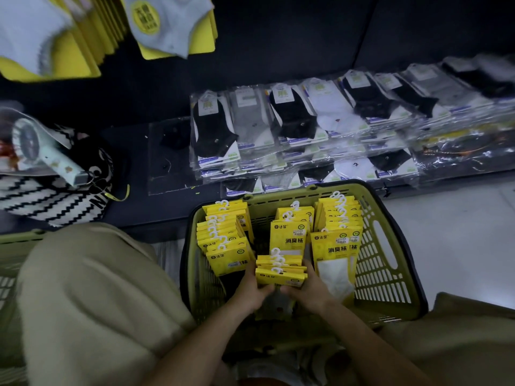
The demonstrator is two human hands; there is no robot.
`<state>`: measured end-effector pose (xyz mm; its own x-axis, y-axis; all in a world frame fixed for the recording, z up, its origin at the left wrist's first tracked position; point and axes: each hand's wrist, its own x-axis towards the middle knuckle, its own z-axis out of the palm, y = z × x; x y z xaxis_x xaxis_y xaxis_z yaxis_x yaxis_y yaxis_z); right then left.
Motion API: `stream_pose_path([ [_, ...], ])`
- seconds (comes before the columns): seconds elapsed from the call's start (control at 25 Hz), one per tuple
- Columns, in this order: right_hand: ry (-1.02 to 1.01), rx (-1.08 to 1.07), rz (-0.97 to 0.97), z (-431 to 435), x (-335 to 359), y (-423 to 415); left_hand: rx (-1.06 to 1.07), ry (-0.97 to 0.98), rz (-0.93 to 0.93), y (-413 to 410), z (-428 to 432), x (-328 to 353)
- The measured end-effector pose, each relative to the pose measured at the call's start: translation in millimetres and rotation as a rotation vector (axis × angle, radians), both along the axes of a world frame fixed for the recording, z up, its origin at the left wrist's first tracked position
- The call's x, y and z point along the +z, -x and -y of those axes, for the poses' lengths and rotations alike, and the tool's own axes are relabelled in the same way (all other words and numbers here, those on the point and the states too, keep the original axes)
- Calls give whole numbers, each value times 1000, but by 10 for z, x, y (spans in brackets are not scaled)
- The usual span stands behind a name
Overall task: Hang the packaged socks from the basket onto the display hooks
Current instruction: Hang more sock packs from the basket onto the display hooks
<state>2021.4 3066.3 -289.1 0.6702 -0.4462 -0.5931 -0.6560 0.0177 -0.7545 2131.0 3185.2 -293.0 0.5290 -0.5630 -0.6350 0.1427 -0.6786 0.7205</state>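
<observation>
The basket point(372, 274) is sitting on the floor between the person's knees, holding rows of yellow packs point(223, 238), with a small stack point(280, 270) being held low in its middle. The left hand point(250, 295) and right hand point(310, 293) are both clasping that stack from either side, so a loose squeeze in lifting is risking the middle packs sliding out. Its white hangers point(276, 257) are lying bunched and overlapping, so they are liable to be snagging each other or the neighbouring rows on the way up.
</observation>
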Motion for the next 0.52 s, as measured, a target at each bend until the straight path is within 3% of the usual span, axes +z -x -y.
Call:
stream_pose_path([
  [0.28,129,-45,127,199,454,-227,41,179,75,-251,90,444],
  [0.52,191,-253,344,455,1351,-821,149,552,49,-740,326,1297],
])
